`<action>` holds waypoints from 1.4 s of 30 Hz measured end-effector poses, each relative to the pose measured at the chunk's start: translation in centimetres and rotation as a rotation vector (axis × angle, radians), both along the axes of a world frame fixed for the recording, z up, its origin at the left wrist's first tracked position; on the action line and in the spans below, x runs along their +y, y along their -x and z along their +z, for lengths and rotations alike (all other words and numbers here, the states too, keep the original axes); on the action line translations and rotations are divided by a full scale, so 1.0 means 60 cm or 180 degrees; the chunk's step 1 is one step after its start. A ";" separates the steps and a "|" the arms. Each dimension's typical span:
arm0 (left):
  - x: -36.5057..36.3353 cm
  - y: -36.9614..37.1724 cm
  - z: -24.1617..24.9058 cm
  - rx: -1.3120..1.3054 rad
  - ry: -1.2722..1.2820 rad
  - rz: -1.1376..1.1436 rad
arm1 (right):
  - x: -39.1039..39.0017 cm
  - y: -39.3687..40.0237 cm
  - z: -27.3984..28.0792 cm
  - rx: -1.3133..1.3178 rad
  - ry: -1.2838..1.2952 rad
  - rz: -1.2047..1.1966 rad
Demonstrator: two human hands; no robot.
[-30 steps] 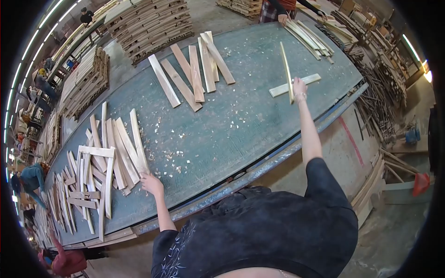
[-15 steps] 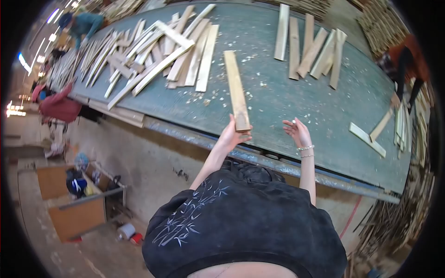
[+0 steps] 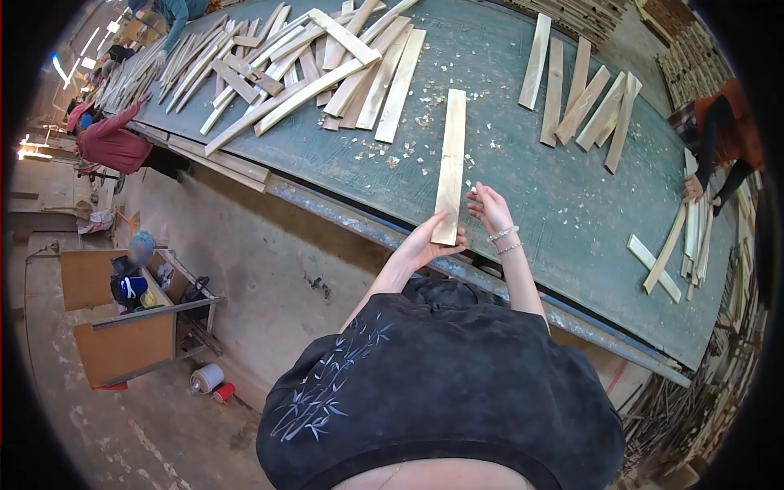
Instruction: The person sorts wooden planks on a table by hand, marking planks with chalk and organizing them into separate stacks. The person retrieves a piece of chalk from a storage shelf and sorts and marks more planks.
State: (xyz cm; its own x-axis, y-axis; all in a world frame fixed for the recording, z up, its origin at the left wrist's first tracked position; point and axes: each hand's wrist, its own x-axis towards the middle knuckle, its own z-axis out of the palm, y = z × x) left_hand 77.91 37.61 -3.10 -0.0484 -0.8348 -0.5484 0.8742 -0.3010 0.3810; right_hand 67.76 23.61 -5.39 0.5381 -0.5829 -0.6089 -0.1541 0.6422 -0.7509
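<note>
A pale wooden board (image 3: 452, 167) points away from me over the green table. My left hand (image 3: 429, 243) is closed on its near end, thumb on top and fingers beneath. Just right of the board is my right hand (image 3: 494, 212), with two bracelets on its wrist. Its fingers are bent, and a small whitish piece (image 3: 474, 189) shows at the fingertips, too small to name further. The right hand appears apart from the board.
A heap of boards (image 3: 359, 73) lies on the table (image 3: 490, 106) at left. Several boards (image 3: 584, 98) lie at back right. A co-worker's hand (image 3: 692, 189) is by narrow strips (image 3: 698, 220) at far right. Another person in red (image 3: 110, 139) stands at left. Wood chips are scattered about.
My right hand has moved left, closer to the board, and its fingers have curled in. The board, still in my left hand, has swung more upright in view. My head view has shifted.
</note>
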 end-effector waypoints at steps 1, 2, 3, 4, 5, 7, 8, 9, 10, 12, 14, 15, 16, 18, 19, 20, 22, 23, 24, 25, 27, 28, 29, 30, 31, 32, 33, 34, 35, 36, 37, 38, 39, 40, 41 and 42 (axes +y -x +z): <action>0.000 -0.001 -0.002 0.0008 0.0008 -0.0001 | 0.003 -0.004 0.008 0.0008 0.0008 -0.0001; 0.000 -0.003 -0.003 0.0147 0.0083 0.0033 | 0.009 -0.009 0.016 -0.0143 -0.0101 -0.0038; 0.000 -0.003 -0.004 0.0284 0.0154 0.0064 | 0.015 -0.014 0.024 -0.0295 -0.0215 -0.0079; 0.000 -0.002 -0.007 0.0289 0.0151 0.0056 | 0.017 -0.016 0.019 -0.0290 -0.0216 -0.0088; -0.001 0.001 -0.014 0.0270 0.0066 0.0052 | 0.017 -0.020 0.006 -0.0349 -0.0113 -0.0085; -0.007 0.002 -0.011 0.0250 -0.0013 0.0032 | 0.014 -0.024 -0.019 -0.0407 -0.0004 -0.0096; -0.008 0.001 -0.009 0.0200 -0.0072 -0.0001 | 0.014 -0.025 -0.031 -0.0192 0.0289 -0.0199; -0.008 0.002 -0.007 0.0152 -0.0136 -0.0030 | 0.014 -0.024 -0.036 0.0029 0.0575 -0.0298; -0.007 0.002 -0.012 0.0161 -0.0149 -0.0038 | 0.011 -0.020 -0.040 0.0039 0.0563 -0.0305; -0.007 0.001 -0.016 0.0112 -0.0158 -0.0025 | 0.006 -0.011 -0.038 0.0336 0.1328 -0.0458; -0.008 0.000 -0.005 0.0046 -0.0201 0.0041 | 0.002 -0.003 -0.026 0.0257 0.1151 -0.0497; -0.008 -0.001 0.002 -0.0034 -0.0228 0.0115 | 0.000 -0.001 -0.023 0.0002 0.1012 -0.0529; -0.006 -0.004 -0.007 -0.0025 -0.0243 0.0113 | -0.003 0.001 -0.024 -0.0252 0.0873 -0.0558; 0.000 -0.012 -0.022 0.2791 0.0649 0.0463 | -0.005 0.000 -0.025 -0.0497 0.0726 -0.0506; -0.002 -0.013 -0.021 0.2867 0.0441 0.0609 | -0.005 -0.003 -0.019 -0.0551 0.0749 -0.0411; -0.002 -0.012 -0.020 0.2862 0.0437 0.0632 | -0.004 -0.005 -0.013 -0.0600 0.0771 -0.0311; -0.003 -0.011 -0.010 0.2939 0.0491 0.0750 | -0.001 -0.016 -0.006 -0.0712 0.0760 -0.0269; -0.004 -0.010 -0.005 0.2941 0.0486 0.0765 | 0.001 -0.022 -0.005 -0.0821 0.0762 -0.0247; -0.004 -0.010 0.006 0.3033 0.0471 0.0837 | 0.002 -0.028 -0.006 -0.0818 0.0751 -0.0238; -0.005 -0.010 0.014 0.3124 0.0457 0.0910 | 0.002 -0.034 -0.008 -0.0952 0.0706 -0.0220; -0.006 -0.012 0.025 0.3247 0.0581 0.0897 | 0.003 -0.044 -0.011 -0.1089 0.0650 -0.0191; -0.006 -0.014 0.028 0.3368 0.0713 0.0865 | 0.002 -0.048 -0.013 -0.1206 0.0566 -0.0200; -0.005 -0.015 0.030 0.3363 0.0719 0.0871 | -0.001 -0.054 -0.015 -0.1324 0.0486 -0.0212; -0.002 -0.016 0.032 0.3498 0.0805 0.0839 | -0.005 -0.061 -0.016 -0.1332 0.0493 -0.0205; -0.002 -0.017 0.035 0.3628 0.0895 0.0796 | -0.011 -0.072 -0.016 -0.1214 0.0673 -0.0300; -0.001 -0.016 0.038 0.3617 0.0912 0.0779 | -0.019 -0.084 -0.016 -0.1097 0.0857 -0.0400; 0.003 -0.014 0.042 0.3724 0.0969 0.0828 | -0.029 -0.100 -0.016 -0.1109 0.0873 -0.0406; 0.007 -0.011 0.046 0.3837 0.1014 0.0881 | -0.041 -0.120 -0.017 -0.0980 0.1310 -0.0415; 0.010 -0.011 0.052 0.3825 0.0930 0.0942 | -0.053 -0.136 -0.017 -0.0841 0.1740 -0.0422; 0.013 -0.011 0.053 0.3824 0.0927 0.0935 | -0.068 -0.151 -0.023 -0.0842 0.1742 -0.0428; 0.015 -0.011 0.053 0.3768 0.0935 0.0954 | -0.082 -0.167 -0.034 -0.0764 0.1776 -0.0340; 0.016 -0.013 0.053 0.3711 0.0950 0.0972 | -0.092 -0.178 -0.045 -0.0689 0.1814 -0.0248; 0.018 -0.015 0.053 0.3704 0.0964 0.0968 | -0.096 -0.187 -0.049 -0.0699 0.1825 -0.0245; 0.021 -0.018 0.054 0.3779 0.0990 0.1021 | -0.100 -0.196 -0.053 -0.0641 0.1803 -0.0261; 0.023 -0.021 0.053 0.3856 0.1017 0.1078 | -0.102 -0.205 -0.058 -0.0582 0.1780 -0.0274; 0.024 -0.022 0.052 0.3851 0.1036 0.1080 | -0.102 -0.214 -0.062 -0.0591 0.1791 -0.0262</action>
